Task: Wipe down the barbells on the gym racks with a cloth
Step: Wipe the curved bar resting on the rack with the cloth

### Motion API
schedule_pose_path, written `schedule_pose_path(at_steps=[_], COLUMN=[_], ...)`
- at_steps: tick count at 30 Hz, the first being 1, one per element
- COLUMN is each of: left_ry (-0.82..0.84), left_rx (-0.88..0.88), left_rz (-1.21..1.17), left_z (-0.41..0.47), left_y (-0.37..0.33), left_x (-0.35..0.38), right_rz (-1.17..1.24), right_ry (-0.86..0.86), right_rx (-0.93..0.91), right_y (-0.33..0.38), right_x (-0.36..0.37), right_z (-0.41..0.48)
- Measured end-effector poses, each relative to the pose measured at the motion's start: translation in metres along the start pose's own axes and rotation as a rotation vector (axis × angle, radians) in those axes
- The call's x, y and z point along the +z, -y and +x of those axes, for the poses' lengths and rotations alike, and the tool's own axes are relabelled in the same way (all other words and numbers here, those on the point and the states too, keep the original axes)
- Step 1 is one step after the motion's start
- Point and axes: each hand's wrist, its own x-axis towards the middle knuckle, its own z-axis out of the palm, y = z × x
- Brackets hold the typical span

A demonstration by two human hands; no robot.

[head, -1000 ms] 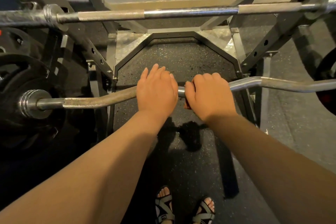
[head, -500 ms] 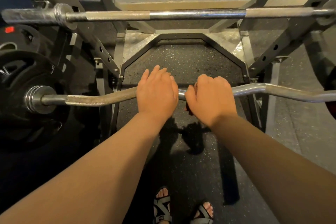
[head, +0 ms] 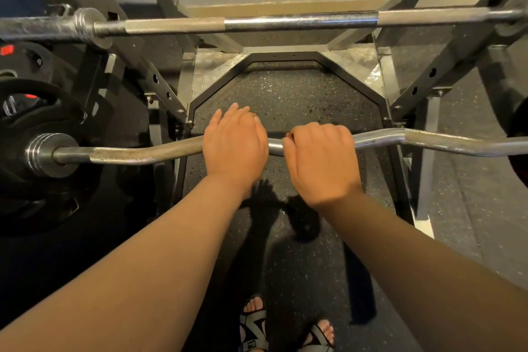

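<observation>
Left hand [head: 234, 148] lies flat on the bent bar [head: 143, 153], right hand [head: 323, 160] curls round it. Uneven pressure could roll the bar from under my palm, I reckon.

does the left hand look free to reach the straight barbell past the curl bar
Probably yes. The left hand lies on the curl bar with fingers straight, gripping nothing, and only open space shows between it and the straight barbell beyond.
</observation>
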Motion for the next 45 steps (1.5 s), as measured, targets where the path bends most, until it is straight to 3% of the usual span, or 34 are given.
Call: schedule_pose_path(at_steps=[4, 7, 10, 12, 18, 24, 28, 31, 39, 43, 45], left_ry=[-0.009, -0.02, -0.018, 0.028, 0.07, 0.069, 0.076, 0.067, 0.134, 0.13, 0.116], left_rx=[-0.011, -0.002, -0.024, -0.052, -0.08, -0.027, -0.049, -0.051, 0.051, 0.028, 0.008], left_rz=[-0.03, -0.049, -0.041, -0.013, -0.001, -0.001, 0.009, -0.019, -0.049, -0.007, 0.017], left_z=[-0.001, -0.002, -0.002, 0.0, -0.002, -0.005, -0.004, -0.005, -0.018, -0.02, -0.021], left_y=[-0.002, -0.001, 0.0, -0.004, -0.007, -0.004, -0.005, -0.006, -0.042, -0.069, -0.07], left_x=[-0.003, -0.004, -0.004, -0.005, -0.009, -0.015, -0.015, -0.015, -0.012, -0.005, -0.004], right_rz=[-0.015, 0.007, -0.032, -0.041, -0.016, -0.006, 0.034, -0.004, 0.037, 0.017, 0.026], right_ry=[0.025, 0.026, -0.051, -0.101, 0.04, 0.016, 0.003, 0.042, -0.067, -0.011, 0.002], right_rx=[-0.083, 0.071, 0.188, 0.11, -0.202, 0.147, -0.004, -0.155, 0.125, -0.143, -0.179], right_y=[-0.023, -0.046, -0.024, -0.004, -0.034, -0.046, -0.021, -0.042, -0.036, -0.066, -0.086], right_x=[-0.001, -0.008, -0.005, 0.0, -0.003, -0.005, 0.003, -0.003, 0.004, -0.005, -0.009], right_z=[-0.002, -0.005, 0.0, -0.002, -0.009, -0.01, -0.02, -0.016, -0.019, -0.022, -0.021])
